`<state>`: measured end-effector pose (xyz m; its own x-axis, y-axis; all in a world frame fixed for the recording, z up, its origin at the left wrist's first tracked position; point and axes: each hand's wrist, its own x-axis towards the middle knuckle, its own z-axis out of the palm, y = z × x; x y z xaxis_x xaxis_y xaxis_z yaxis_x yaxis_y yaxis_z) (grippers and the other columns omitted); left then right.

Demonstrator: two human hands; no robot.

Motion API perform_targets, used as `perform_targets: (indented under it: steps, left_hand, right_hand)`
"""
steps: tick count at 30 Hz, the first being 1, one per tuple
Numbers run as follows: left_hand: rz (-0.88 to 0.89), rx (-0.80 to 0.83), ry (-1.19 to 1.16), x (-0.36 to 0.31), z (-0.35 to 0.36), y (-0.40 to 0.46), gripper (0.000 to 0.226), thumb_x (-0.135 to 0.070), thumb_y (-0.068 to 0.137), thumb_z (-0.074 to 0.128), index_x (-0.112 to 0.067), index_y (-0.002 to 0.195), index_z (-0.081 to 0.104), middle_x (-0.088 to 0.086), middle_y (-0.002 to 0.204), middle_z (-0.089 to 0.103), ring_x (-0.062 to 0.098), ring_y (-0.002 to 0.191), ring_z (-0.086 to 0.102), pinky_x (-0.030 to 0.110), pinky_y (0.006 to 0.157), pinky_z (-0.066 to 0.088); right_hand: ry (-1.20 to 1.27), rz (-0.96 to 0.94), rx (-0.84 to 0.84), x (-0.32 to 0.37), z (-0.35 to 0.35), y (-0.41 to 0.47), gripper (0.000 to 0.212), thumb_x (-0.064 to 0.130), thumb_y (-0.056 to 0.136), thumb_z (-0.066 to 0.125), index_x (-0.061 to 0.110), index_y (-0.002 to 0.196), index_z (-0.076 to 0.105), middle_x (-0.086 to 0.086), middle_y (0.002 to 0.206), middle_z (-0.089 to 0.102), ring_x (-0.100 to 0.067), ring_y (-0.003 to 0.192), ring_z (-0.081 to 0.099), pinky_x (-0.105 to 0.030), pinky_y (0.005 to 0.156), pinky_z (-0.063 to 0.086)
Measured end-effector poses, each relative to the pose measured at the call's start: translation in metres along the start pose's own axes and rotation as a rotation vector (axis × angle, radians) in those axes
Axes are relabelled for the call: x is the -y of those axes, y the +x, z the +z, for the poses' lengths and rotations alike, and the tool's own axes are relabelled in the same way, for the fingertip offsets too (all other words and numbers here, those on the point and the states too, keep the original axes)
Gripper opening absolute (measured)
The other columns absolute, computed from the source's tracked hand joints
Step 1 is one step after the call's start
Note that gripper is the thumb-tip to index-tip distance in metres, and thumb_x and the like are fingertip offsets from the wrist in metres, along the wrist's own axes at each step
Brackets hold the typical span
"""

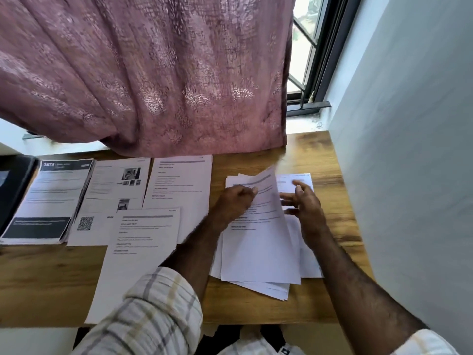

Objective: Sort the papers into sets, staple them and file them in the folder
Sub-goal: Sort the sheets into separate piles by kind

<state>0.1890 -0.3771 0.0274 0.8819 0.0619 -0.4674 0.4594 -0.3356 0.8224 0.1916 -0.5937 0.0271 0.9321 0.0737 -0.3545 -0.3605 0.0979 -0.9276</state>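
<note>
Papers [258, 242] are lying stacked on the surface [320, 155], the left hand [234, 201] pinching the top sheet while the right hand [305, 203] is hovering with fingers spread.

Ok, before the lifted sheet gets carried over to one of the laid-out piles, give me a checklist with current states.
1. Left hand grips the lifted sheet: ok, fingers curled at its left edge.
2. Only one sheet lifted: cannot tell, edges blurred.
3. Right hand steadies the unsorted stack: ok, open fingers rest on it.
4. Sorted piles kept apart: not ok, the nearest sheet overlaps the QR-code page and the sheet behind it.
5. Which pile the heading matches: cannot tell, print is illegible.
6. Stapler within reach: cannot tell, none in view.
</note>
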Motion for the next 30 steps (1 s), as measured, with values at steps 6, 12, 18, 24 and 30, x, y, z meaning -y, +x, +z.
perform_targets:
  steps: [6,12,18,24,30]
  left_hand:
    - [-0.048,0.019,-0.26,-0.001,0.013,-0.002,0.072,-0.079,0.068,0.077,-0.023,0.112,0.069,0.0,0.105,0.075,0.017,0.101,0.069,0.033,0.087,0.057]
    - [-0.181,-0.176,-0.326,0.026,0.013,0.011,0.04,-0.033,0.08,0.091,-0.024,0.112,0.068,0.001,0.105,0.076,0.027,0.102,0.072,0.043,0.091,0.063]
    - [-0.094,-0.245,-0.37,0.032,0.019,0.01,0.046,-0.028,0.081,0.091,-0.027,0.119,0.066,-0.002,0.117,0.075,0.02,0.108,0.071,0.039,0.093,0.061]
    - [0.032,-0.512,-0.362,0.025,0.03,-0.007,0.101,-0.016,0.082,0.09,-0.035,0.16,0.028,-0.015,0.133,0.056,0.003,0.109,0.063,0.01,0.069,0.056]
    - [-0.004,-0.433,-0.332,0.022,0.036,-0.009,0.013,-0.028,0.096,0.077,-0.028,0.109,0.075,0.0,0.122,0.073,0.015,0.098,0.069,0.018,0.067,0.058]
  right_hand:
    - [-0.2,0.064,0.288,-0.004,-0.001,-0.007,0.031,-0.008,0.097,0.051,0.006,0.121,0.063,-0.009,0.107,0.081,-0.012,0.098,0.071,-0.024,0.079,0.05]
    - [-0.704,-0.165,-0.077,-0.016,-0.021,0.008,0.043,0.007,0.089,0.069,0.025,0.127,0.063,0.001,0.124,0.07,-0.022,0.114,0.064,-0.039,0.093,0.054]
    - [-1.338,-0.256,0.194,-0.025,-0.024,0.031,0.107,0.067,0.089,0.066,0.025,0.167,0.007,0.002,0.175,0.013,-0.02,0.161,0.004,-0.052,0.126,0.011]
    - [-1.114,-0.365,0.064,-0.023,-0.016,0.019,0.082,0.05,0.085,0.078,0.028,0.153,0.037,0.002,0.128,0.065,-0.022,0.126,0.053,-0.045,0.107,0.038]
    - [-0.186,-0.033,0.032,0.001,-0.006,-0.008,0.044,0.036,0.107,0.058,0.027,0.147,0.044,0.007,0.095,0.079,-0.014,0.091,0.074,-0.037,0.078,0.059]
